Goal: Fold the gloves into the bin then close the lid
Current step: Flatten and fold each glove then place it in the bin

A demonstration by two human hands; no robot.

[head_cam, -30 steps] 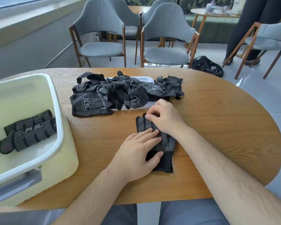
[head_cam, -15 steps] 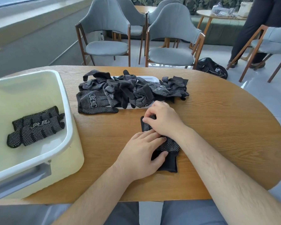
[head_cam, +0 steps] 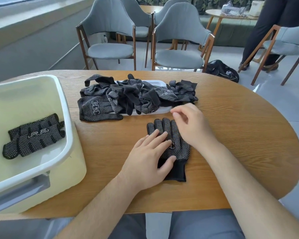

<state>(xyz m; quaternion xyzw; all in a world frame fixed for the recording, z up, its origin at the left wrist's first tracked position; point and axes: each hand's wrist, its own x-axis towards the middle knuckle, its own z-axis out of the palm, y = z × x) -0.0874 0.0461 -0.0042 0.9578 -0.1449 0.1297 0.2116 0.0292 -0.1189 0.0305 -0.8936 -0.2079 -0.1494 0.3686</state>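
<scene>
A black dotted glove [head_cam: 176, 144] lies flat on the wooden table [head_cam: 240, 135], fingers pointing away from me. My left hand [head_cam: 148, 159] presses flat on its palm and cuff. My right hand [head_cam: 190, 125] hovers over the glove's right side with fingers loosely curled, holding nothing. Behind it a pile of black gloves [head_cam: 136, 97] covers a white lid [head_cam: 160, 110]. At the left stands the pale open bin [head_cam: 66, 118] with a folded pair of gloves [head_cam: 34, 135] inside.
Grey chairs [head_cam: 178, 40] stand beyond the table's far edge. A black bag [head_cam: 221, 70] lies on the floor at the right, near a person's legs [head_cam: 269, 31]. Bare wood extends right of the glove.
My right hand has let go of the glove's fingers and lifted off to the right. The glove's fingers now lie flat and spread out. My left hand stays pressed on it.
</scene>
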